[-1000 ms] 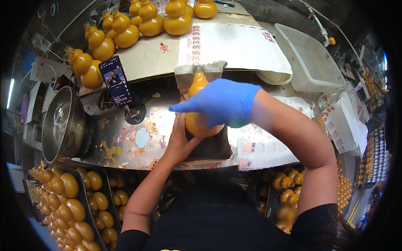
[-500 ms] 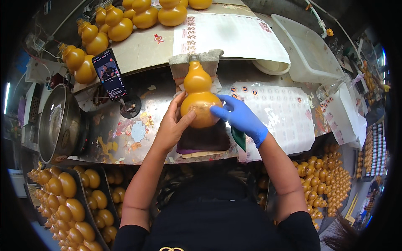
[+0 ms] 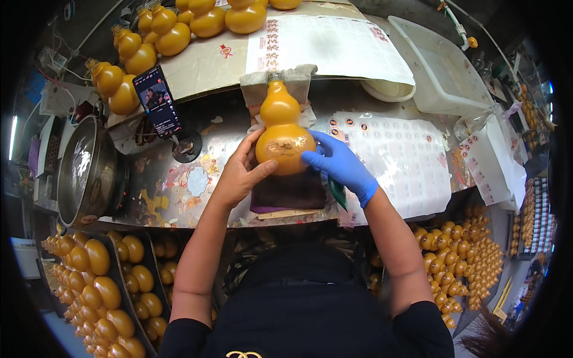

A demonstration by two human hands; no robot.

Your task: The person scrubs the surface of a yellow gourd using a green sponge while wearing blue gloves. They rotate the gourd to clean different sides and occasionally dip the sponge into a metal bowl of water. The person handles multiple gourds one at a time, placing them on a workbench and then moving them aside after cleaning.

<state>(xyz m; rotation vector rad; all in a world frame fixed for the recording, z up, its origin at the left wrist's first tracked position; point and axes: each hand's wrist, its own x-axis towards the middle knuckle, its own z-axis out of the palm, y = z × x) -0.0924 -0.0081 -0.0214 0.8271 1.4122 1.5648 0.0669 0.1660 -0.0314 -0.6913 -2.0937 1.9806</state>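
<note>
A glossy amber gourd-shaped bottle (image 3: 280, 116) lies with its narrow neck pointing away from me. Its rounded base is between my two hands. My bare left hand (image 3: 240, 178) curves around the left side of the lower bulb, thumb near the bottom. My right hand (image 3: 346, 167), in a blue glove, grips the right side with its thumb on the bulb. A dark green flat piece (image 3: 338, 194) sticks out below the right palm; its kind is hidden. A brownish design (image 3: 285, 147) shows on the lower bulb. Beneath it lies a dark folded cloth (image 3: 287, 194); a grey cloth (image 3: 253, 83) supports the neck.
Printed sticker sheets (image 3: 394, 170) cover the table on the right. A phone (image 3: 157, 102) on a stand and a metal pan (image 3: 80, 170) are at left. More gourds (image 3: 173, 39) line the back shelf, beside a white plastic tub (image 3: 444, 68). Racks of gourds (image 3: 107, 295) stand below.
The gourd bottle has turned slightly in my hands, and the design on its lower bulb shows more fully. Less of the green piece is visible. The whole view has shifted a little.
</note>
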